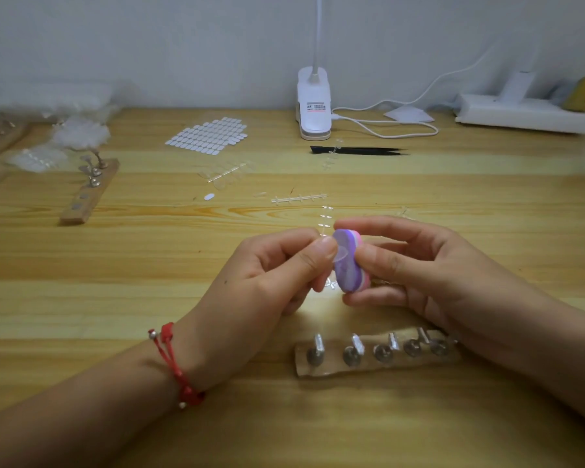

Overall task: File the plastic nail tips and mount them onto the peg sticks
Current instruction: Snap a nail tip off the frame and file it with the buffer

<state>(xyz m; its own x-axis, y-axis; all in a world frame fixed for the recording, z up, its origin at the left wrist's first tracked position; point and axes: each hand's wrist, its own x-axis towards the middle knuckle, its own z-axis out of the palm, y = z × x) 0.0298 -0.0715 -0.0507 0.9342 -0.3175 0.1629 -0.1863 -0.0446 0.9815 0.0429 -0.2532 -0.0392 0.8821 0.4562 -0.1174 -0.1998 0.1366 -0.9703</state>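
**Over the desk point(132, 271), a nail tip point(340, 255) is laid to the file block point(346, 268)**

Between the two hands, just above the desk, the clear nail tip is pinched by thumb and forefinger of the left hand point(267, 278), and its edge is set against the purple face of the file block. The block itself is gripped between thumb and curled fingers of the right hand point(416, 265). And here care is wanted: the tip is thin and see-through, so light pressure is judged best, with short strokes drawn along the edge rather than across it, lest the plastic be bent or flicked away. The block should be kept steady and the tip turned little by little, so that the edge is smoothed evenly. Close to the person, partly under the right wrist, the wooden base with its peg sticks point(382, 351) is seen; whether any peg is already capped cannot be told. Mounting is judged to follow once the edge is done.
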